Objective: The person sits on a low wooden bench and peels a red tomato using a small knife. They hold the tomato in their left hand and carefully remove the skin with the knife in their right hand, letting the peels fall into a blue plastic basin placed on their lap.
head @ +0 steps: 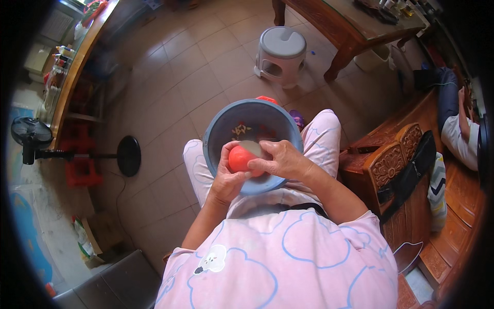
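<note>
Both my hands meet over a blue plastic basin (214, 116) that rests between my knees. My left hand (225, 181) is wrapped around a smooth, round red object (240, 159), whose exact kind I cannot tell. A pale greenish-grey round thing (252, 148) shows just behind it, between the hands. My right hand (283, 159) presses its thumb and fingers on the side of the red object and near the pale one. Small yellowish and reddish scraps (241, 130) lie at the bottom of the basin. Something red sticks out at its far rim.
A grey plastic stool (283, 44) stands beyond the basin, near a carved wooden table (347, 29). A black standing fan (129, 156) is at the left. Carved wooden seating (389, 162) is at the right, where another person (457, 127) sits or lies.
</note>
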`<act>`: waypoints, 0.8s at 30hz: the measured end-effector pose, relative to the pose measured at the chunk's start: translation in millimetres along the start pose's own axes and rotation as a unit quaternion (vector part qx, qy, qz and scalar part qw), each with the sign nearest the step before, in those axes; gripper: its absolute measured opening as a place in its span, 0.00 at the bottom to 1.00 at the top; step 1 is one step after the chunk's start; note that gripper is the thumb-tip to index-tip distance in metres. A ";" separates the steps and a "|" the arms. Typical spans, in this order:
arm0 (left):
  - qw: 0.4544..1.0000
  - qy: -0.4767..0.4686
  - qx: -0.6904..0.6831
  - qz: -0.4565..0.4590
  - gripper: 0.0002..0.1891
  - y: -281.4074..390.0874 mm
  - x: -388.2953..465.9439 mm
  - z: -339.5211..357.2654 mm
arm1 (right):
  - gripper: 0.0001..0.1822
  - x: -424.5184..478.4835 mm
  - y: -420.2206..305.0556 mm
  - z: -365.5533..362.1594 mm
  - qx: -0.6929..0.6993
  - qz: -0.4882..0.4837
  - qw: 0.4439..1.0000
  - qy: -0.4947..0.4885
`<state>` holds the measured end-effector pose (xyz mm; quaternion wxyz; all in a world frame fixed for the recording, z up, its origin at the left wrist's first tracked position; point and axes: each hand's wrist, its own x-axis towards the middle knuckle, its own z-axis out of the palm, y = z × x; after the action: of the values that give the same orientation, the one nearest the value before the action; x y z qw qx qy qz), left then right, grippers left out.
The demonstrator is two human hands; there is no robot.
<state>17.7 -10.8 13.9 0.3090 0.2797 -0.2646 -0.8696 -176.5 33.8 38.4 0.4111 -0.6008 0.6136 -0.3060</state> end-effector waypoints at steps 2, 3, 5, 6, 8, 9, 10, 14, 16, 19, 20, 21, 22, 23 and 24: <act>1.000 -0.005 0.007 0.003 0.44 0.9 -0.9 -0.1 | 0.28 0.0 1.1 2.3 0.002 -0.008 1.000 -0.002; 1.000 -0.005 0.010 0.004 0.44 1.7 -1.1 -1.0 | 0.28 0.7 1.8 4.6 0.011 -0.007 1.000 -0.003; 1.000 -0.007 0.017 0.003 0.44 2.6 -1.5 -3.1 | 0.29 0.2 1.0 6.5 0.020 -0.002 1.000 -0.002; 1.000 -0.010 0.013 0.003 0.44 2.4 -2.1 -3.2 | 0.29 -1.1 0.4 7.4 0.020 0.002 1.000 -0.001; 1.000 -0.016 0.004 0.003 0.44 2.1 -3.0 -3.3 | 0.29 -3.8 -1.0 8.7 0.028 0.007 1.000 0.002; 1.000 -0.019 0.004 0.004 0.44 1.2 -3.1 -3.0 | 0.29 -5.4 -1.5 8.6 0.035 0.007 0.999 0.003; 1.000 -0.022 0.004 0.006 0.43 0.1 -3.2 -3.1 | 0.28 -6.9 -1.7 8.4 0.042 0.008 0.999 0.004; 1.000 -0.026 0.006 0.008 0.42 -3.7 -2.2 -2.7 | 0.27 -10.9 2.9 9.6 0.048 0.009 0.999 0.004; 1.000 -0.024 0.005 0.008 0.41 -4.6 -2.7 -1.3 | 0.27 -12.6 3.4 9.7 0.057 0.011 0.998 0.005; 1.000 -0.010 0.018 -0.005 0.42 -5.0 -2.9 -0.5 | 0.27 -15.3 0.0 7.2 0.061 0.014 0.998 0.007; 1.000 -0.004 0.025 -0.011 0.43 -4.9 -2.8 -0.5 | 0.27 -15.5 0.1 7.2 0.049 0.014 0.999 0.011; 1.000 0.002 0.027 -0.015 0.43 -4.9 -3.0 0.7 | 0.27 -15.9 0.6 7.2 0.039 0.014 0.999 0.015; 0.999 0.008 0.029 -0.019 0.42 -4.9 -3.3 2.4 | 0.27 -16.4 0.9 7.2 0.028 0.013 0.999 0.019; 0.999 0.014 0.030 -0.022 0.42 -5.2 -3.4 3.6 | 0.27 -17.2 0.2 6.6 0.020 0.009 1.000 0.023; 0.999 0.016 0.027 -0.018 0.41 -6.7 -3.2 3.1 | 0.27 -18.7 -1.4 6.0 0.012 0.005 1.000 0.025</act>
<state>15.1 -3.3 12.8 0.2900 0.3062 -0.2783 -0.8630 -171.7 52.8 39.2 0.4041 -0.5849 0.6229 -0.3264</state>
